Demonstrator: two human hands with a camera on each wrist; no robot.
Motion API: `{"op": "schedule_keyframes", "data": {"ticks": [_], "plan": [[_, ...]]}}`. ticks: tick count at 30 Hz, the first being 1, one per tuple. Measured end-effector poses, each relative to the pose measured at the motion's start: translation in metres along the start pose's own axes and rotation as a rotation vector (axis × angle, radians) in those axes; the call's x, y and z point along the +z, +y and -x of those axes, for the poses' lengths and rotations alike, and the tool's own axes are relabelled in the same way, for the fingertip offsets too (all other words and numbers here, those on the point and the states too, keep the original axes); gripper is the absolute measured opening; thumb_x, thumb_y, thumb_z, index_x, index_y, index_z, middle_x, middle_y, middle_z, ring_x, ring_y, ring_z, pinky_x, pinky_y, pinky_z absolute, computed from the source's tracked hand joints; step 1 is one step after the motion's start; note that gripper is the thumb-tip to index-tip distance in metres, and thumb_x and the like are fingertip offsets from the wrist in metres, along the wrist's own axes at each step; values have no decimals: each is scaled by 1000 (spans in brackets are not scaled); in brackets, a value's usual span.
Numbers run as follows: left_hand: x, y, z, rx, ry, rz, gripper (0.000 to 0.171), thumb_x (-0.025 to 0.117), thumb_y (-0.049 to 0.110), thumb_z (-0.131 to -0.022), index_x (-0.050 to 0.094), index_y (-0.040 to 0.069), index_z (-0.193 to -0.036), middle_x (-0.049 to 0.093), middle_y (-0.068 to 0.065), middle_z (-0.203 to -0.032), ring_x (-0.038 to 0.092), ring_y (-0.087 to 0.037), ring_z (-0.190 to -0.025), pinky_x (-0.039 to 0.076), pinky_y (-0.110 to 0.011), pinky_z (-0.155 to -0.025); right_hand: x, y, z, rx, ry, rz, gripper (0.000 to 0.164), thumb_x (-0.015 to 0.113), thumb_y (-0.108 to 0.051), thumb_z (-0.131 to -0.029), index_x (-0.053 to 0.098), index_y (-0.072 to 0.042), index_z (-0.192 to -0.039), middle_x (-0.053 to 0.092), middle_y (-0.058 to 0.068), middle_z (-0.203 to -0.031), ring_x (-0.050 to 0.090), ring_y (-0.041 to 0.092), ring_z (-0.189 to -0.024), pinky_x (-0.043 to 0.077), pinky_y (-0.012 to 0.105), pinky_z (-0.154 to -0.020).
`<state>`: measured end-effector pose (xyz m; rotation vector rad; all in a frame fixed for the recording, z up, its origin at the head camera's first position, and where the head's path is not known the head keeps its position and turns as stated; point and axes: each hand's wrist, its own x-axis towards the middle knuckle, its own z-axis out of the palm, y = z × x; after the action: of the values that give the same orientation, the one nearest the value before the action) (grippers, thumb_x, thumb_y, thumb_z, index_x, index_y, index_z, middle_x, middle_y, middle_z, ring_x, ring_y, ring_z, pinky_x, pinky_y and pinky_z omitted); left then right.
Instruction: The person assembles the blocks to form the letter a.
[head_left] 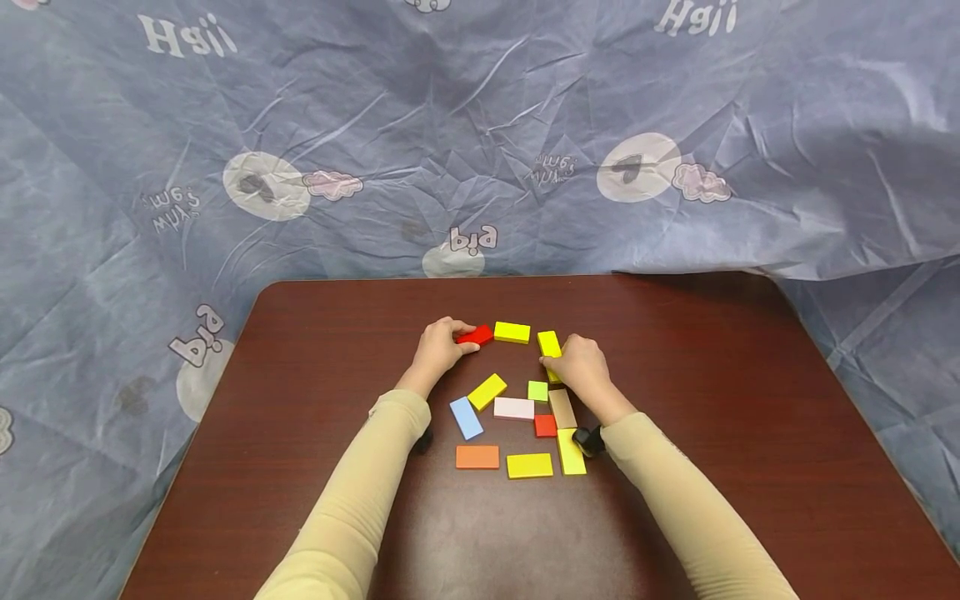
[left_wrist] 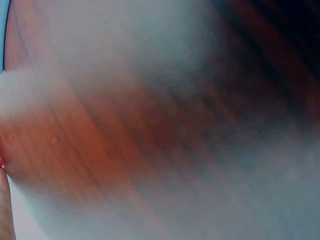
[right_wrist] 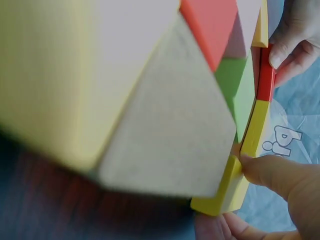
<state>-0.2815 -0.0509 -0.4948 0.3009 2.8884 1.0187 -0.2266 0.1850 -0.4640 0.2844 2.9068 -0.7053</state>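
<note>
At the back of the table, my left hand (head_left: pixel 437 350) holds a red block (head_left: pixel 477 335) between thumb and fingers. A yellow block (head_left: pixel 512 332) lies flat against or just beside its right end. My right hand (head_left: pixel 581 365) pinches another yellow block (head_left: pixel 549 343), angled away to the right of that one. Thumb and fingers of this hand sit on both sides of the block in the right wrist view, where the red block (right_wrist: pixel 265 80) also shows under the left hand (right_wrist: pixel 295 45). Mostly blurred tabletop (left_wrist: pixel 100 145) fills the left wrist view, with a fingertip at its left edge.
Nearer me lie a yellow block (head_left: pixel 487 392), blue block (head_left: pixel 467 418), white-pink block (head_left: pixel 513 408), green block (head_left: pixel 537 391), small red block (head_left: pixel 545 426), tan block (head_left: pixel 561 408), orange block (head_left: pixel 477 457) and two more yellow blocks (head_left: pixel 529 466). A patterned cloth (head_left: pixel 480 150) hangs behind the table.
</note>
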Motion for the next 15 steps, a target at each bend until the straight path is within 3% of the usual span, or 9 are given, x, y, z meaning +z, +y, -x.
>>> {"op": "schedule_keyframes", "data": {"ticks": [15], "plan": [[2, -1, 0, -19, -15, 6, 41, 81, 27, -82, 73, 18, -120, 66, -5, -109, 62, -28, -106, 50, -40, -98, 8, -13, 5, -20, 7, -15, 41, 76, -35, -86, 56, 1, -88, 50, 10, -70, 51, 23, -65, 37, 28, -57]]}}
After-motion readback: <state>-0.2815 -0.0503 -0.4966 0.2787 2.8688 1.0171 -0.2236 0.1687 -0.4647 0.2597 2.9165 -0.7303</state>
